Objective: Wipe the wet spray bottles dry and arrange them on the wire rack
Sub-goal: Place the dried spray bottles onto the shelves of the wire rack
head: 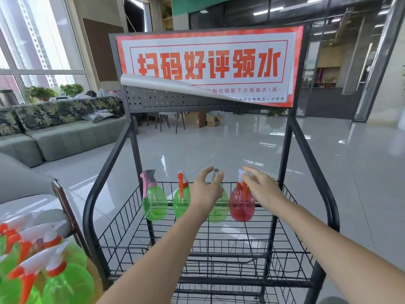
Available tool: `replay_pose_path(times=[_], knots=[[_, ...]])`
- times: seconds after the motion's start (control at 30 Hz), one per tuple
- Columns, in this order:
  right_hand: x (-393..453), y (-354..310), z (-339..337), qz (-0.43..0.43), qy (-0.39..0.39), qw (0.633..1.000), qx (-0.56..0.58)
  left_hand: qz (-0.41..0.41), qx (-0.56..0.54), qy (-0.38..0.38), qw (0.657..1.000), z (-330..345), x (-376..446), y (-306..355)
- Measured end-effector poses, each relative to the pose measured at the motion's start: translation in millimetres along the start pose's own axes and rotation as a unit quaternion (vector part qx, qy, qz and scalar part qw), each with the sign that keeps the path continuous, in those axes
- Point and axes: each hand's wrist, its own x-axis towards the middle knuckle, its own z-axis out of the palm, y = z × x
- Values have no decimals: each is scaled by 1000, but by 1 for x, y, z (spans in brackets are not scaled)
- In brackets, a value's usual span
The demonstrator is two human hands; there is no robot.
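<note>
four spray bottles hang in a row along the far edge of the wire rack (219, 249), hooked by their triggers over the top wire of the basket's back wall, so their bellies dangle free and i need no shelf floor to stand them on. from the rack's far-left corner toward its right: a green bottle with pink-and-grey head (154, 199), a green bottle with orange head (181, 199), a third green bottle (219, 210) half hidden behind my arm, and a red bottle (241, 205) nearest the far-right corner.

my left hand (206, 190) reaches to the third bottle's head, fingers and thumb loosely curved around its grey nozzle; whether they actually touch it i cannot tell, so i read the hand as spread and hovering, not gripping. my right hand (260, 189) lies with fingers nearly straight over the red bottle's white-and-orange sprayer, fingertips at its nozzle, steadying or nudging it rather than pinching.

i judge i am squaring up the spacing so the heads sit evenly on the wire.

the bottles are translucent, rounded, egg-like plastic, glossy; i see no droplets at this range. more waiting bottles (43, 270), green with white-and-orange heads, crowd the lower left beside the rack, so the task looks well short of done. no cloth is in view.
</note>
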Motion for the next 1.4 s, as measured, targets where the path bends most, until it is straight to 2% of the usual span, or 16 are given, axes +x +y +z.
replay_pose_path(times=[0.27,0.4,0.5,0.63,0.83,1.0,1.13,1.23,1.3,1.4], knots=[[-12,1,-7,11,-2,1000,6,3,116,4,993,-11,-3,-4],[-45,-14,-11,27,21,999,-35,3,142,9,990,-33,-33,8],[-83,-35,-3,-9,36,997,-72,42,167,20,985,-59,-68,17],[-135,-79,32,-96,29,991,-87,69,116,35,990,-113,-127,27],[-199,-145,125,-174,-49,982,-49,77,111,116,984,-226,-224,35],[-232,-185,212,-181,-132,974,-32,60,129,224,964,-321,-294,27],[-243,-209,261,-195,-135,971,-44,78,178,329,924,-383,-330,22],[-237,-222,285,-192,-109,972,-78,79,217,378,896,-419,-334,14],[-231,-228,297,-183,-94,973,-103,66,257,388,883,-437,-328,10],[-222,-233,308,-174,-87,972,-128,23,288,370,883,-454,-317,4]])
